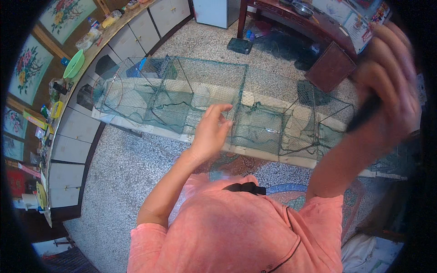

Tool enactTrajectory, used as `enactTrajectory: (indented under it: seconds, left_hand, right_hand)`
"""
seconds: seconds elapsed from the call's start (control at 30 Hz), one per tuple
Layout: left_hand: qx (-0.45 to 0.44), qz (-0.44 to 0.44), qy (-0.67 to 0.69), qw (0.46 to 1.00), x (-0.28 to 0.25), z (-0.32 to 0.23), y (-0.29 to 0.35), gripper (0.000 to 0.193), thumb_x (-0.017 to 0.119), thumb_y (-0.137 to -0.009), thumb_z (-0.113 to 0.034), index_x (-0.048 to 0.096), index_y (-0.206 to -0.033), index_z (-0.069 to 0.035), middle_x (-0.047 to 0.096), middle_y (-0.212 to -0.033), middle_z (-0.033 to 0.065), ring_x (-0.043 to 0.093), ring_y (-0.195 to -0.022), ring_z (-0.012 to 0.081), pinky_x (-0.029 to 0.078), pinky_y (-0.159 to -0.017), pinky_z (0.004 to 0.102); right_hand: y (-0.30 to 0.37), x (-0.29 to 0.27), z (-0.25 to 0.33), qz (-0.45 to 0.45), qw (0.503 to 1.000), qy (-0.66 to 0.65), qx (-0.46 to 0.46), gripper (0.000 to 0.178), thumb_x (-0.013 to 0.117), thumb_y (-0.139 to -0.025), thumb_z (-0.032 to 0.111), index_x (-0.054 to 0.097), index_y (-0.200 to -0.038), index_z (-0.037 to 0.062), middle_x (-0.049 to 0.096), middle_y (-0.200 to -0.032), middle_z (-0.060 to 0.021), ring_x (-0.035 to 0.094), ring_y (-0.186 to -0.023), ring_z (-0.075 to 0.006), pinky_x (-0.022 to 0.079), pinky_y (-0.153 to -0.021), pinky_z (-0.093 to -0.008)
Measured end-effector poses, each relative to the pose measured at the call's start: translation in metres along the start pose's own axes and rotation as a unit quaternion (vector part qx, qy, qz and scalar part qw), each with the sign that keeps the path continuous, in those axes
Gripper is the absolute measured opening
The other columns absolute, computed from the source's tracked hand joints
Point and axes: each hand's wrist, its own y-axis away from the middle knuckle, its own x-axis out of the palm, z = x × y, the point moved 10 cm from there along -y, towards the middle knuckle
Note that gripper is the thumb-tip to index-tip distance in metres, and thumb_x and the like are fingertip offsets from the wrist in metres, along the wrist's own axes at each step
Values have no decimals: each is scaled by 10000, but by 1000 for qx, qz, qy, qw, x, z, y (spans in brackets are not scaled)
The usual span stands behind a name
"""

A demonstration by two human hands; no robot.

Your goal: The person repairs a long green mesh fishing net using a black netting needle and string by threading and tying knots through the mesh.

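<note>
A long green mesh fish trap (177,111) with thin metal frames lies stretched across a low pale bench in front of me. My left hand (211,129) is over its middle, the curved thumb and forefinger apart beside one frame bar; I cannot tell whether they touch it. At the upper right, my right hand (387,77) is raised high and smeared by motion. Its fingers are curled, and a dark elongated object (364,113) shows below the palm, too blurred to name.
White cabinets (70,148) curve along the left, topped by a counter with a green basin (74,64) and small items. Beyond the bench (291,160) stand a dark red table (314,18), a leaning brown board (330,67) and a heap of dark netting (287,45). The floor (118,177) is speckled.
</note>
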Motion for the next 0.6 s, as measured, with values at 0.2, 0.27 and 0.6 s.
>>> enactTrajectory:
  seconds: [0.2,0.27,0.6]
  left_hand:
    - [168,31,-72,983,6,-58,7,254,601,-823,-35,599,-1076,-54,583,-1050,107,550,-877,251,421,-806,341]
    - [133,62,-35,989,8,-48,7,206,602,-818,-28,614,-1022,-48,590,-1023,105,556,-888,260,419,-821,355]
    - [80,160,-121,976,-7,-40,35,287,531,-700,95,568,-943,-53,571,-963,92,592,-848,314,485,-686,347]
  right_hand:
    - [32,55,-11,82,997,-4,16,237,492,-933,264,502,-834,49,470,-695,-23,454,-672,-110,423,-520,-293]
    - [36,43,-30,15,998,58,15,177,488,-929,203,512,-864,39,485,-699,-20,460,-618,-93,408,-488,-255]
    - [113,-76,-163,-173,690,657,249,68,598,-838,76,592,-892,36,540,-779,-41,546,-711,-163,427,-635,-269]
